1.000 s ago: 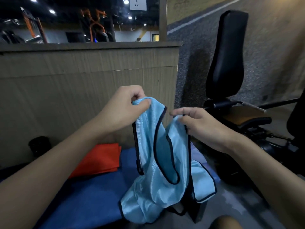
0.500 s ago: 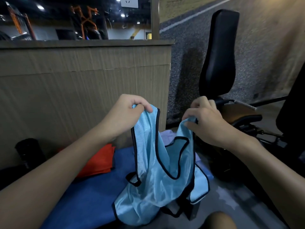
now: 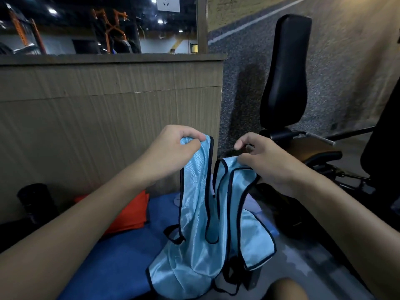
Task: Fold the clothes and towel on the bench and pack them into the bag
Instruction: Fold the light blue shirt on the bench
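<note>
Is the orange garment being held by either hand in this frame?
No: the orange garment lies on the blue surface, while the left hand and right hand both pinch the light blue vest.

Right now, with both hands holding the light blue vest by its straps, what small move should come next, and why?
Probably draw the hands apart and lift a little. The left hand and right hand pinch the two straps close together, so the vest hangs creased, its bottom bunched up.

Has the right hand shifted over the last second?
Yes. The right hand has moved right: its fingertips overlapped the corner of the wooden wall before and now sit clear of it, toward the black seat back.
</note>
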